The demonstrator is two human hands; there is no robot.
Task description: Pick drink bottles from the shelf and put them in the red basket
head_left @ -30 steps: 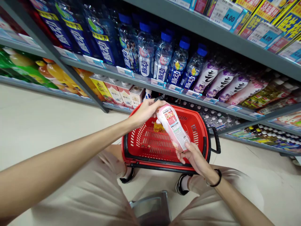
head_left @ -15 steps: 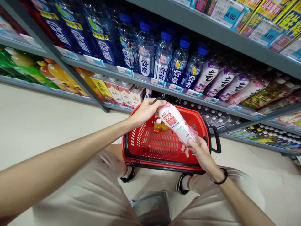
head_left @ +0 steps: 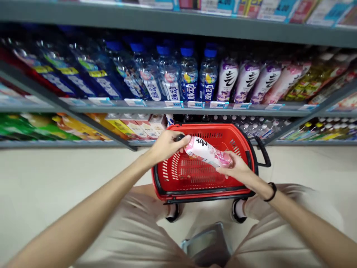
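Both my hands hold a pink-and-white drink bottle (head_left: 208, 152), lying nearly sideways above a red shopping basket (head_left: 167, 195). My left hand (head_left: 170, 144) is closed around its dark cap and neck. At the bottle's pink base, my right hand (head_left: 235, 168) grips with thumb and fingers. Large dark lettering on the label faces up, partly covered near my left thumb. The basket has slotted walls and a black handle (head_left: 263, 152) at its right. Part of the basket floor is hidden under the bottle and hands.
A shelf (head_left: 156, 108) ahead carries rows of blue-capped bottles (head_left: 209, 74) and purple-and-white bottles (head_left: 227, 80). Juice cartons (head_left: 141, 126) stand on the lower level. A low grey stool (head_left: 208, 243) sits between my legs.
The bottle has been rolled so its large lettering shows instead of the small-print side, and it lies flatter. The view has levelled and shifted. Both hands stay on the bottle.
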